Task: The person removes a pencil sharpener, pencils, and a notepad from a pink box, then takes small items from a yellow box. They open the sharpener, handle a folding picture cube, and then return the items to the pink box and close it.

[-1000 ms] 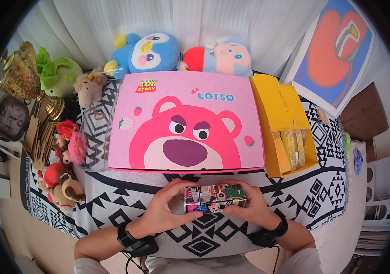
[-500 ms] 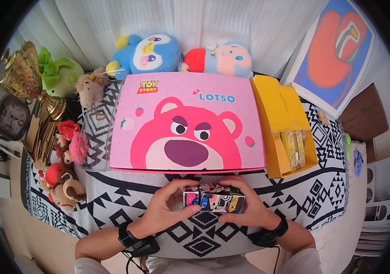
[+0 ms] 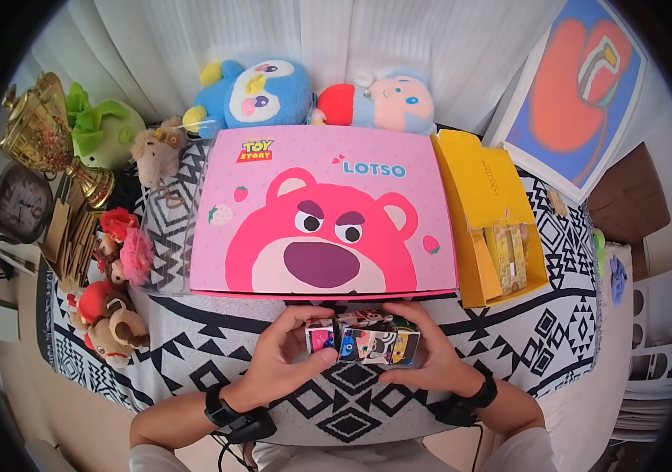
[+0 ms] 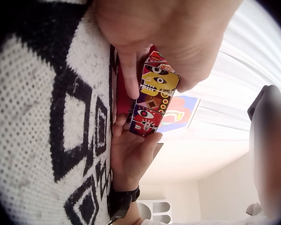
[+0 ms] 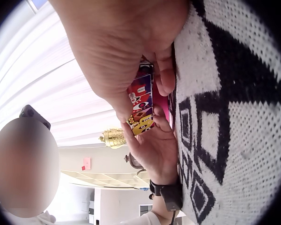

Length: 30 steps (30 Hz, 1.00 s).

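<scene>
Both hands hold a small block printed with colourful cartoon pictures low over the patterned cloth, in front of the pink box. At its left end the left hand grips with thumb and fingers; that end section stands slightly turned, with a dark gap beside it. The right hand curls round the right end. In the left wrist view the block's printed side shows yellow, red and purple pictures between the two hands. The right wrist view shows the same block, partly covered by the near thumb.
Behind the hands lies a large pink bear box, with an open yellow box to its right. Plush toys sit behind it. At the left are a gold trophy, a clock and more plush toys.
The block has tilted so that its front face shows more. Its left end section has separated slightly and moved left with the left hand. The right thumb has come off the front face.
</scene>
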Each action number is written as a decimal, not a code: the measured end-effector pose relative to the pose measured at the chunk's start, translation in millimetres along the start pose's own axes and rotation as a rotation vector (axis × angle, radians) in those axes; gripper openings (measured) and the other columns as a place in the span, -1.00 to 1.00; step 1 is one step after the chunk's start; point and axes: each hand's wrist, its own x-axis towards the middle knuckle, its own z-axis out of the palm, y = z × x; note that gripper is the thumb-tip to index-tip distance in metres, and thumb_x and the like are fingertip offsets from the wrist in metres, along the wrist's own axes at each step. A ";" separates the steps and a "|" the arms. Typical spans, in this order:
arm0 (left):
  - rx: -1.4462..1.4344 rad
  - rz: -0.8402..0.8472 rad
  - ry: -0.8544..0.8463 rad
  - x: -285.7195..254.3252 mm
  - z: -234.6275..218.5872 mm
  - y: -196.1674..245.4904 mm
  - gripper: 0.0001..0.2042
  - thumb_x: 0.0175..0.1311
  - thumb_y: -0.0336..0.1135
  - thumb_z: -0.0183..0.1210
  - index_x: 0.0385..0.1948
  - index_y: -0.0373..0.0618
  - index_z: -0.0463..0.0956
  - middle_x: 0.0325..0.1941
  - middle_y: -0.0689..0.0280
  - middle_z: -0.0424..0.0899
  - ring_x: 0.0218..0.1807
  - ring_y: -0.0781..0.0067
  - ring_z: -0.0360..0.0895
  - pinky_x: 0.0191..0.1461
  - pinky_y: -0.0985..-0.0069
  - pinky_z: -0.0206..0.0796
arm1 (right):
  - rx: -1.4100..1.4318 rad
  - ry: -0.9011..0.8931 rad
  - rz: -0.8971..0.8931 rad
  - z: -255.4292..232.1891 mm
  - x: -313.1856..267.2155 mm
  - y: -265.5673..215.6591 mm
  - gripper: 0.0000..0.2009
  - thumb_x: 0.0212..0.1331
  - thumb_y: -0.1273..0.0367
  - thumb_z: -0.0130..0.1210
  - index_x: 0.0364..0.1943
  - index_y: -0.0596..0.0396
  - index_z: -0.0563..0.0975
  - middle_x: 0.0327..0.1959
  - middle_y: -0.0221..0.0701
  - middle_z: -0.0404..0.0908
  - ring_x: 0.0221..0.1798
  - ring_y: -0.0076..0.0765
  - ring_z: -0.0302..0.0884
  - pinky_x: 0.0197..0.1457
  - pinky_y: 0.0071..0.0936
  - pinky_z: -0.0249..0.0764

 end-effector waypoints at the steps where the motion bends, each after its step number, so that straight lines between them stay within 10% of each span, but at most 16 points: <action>1: -0.001 0.000 0.000 -0.4 -0.6 -1.6 -0.53 0.19 -0.55 0.24 0.14 -0.28 0.29 0.10 0.18 0.48 0.15 0.46 0.43 0.24 0.47 0.25 | 0.004 0.012 -0.030 0.2 1.1 -1.6 -0.17 -0.12 0.38 0.46 0.30 0.09 0.25 0.21 -0.21 0.30 0.29 -0.18 0.27 0.34 -0.31 0.20; 24: 0.055 -0.186 -0.067 -0.6 0.5 0.4 -0.48 0.14 -0.49 0.28 0.15 -0.21 0.28 0.06 0.22 0.44 0.14 0.42 0.43 0.22 0.42 0.29 | -0.071 -0.041 -0.198 0.1 3.0 0.8 -0.62 -0.04 0.70 0.21 -0.15 -0.06 0.61 0.31 -0.21 0.13 0.35 -0.06 0.23 0.33 -0.20 0.30; 30: 0.429 0.079 -0.207 4.2 -0.3 0.9 -0.48 0.03 -0.36 0.40 0.06 -0.23 0.41 0.04 0.16 0.46 0.07 0.33 0.47 0.17 0.42 0.30 | -0.023 -0.096 -0.211 2.1 2.5 3.8 -0.61 -0.02 0.74 0.16 -0.17 -0.08 0.61 0.35 -0.21 0.07 0.34 -0.03 0.25 0.31 -0.16 0.33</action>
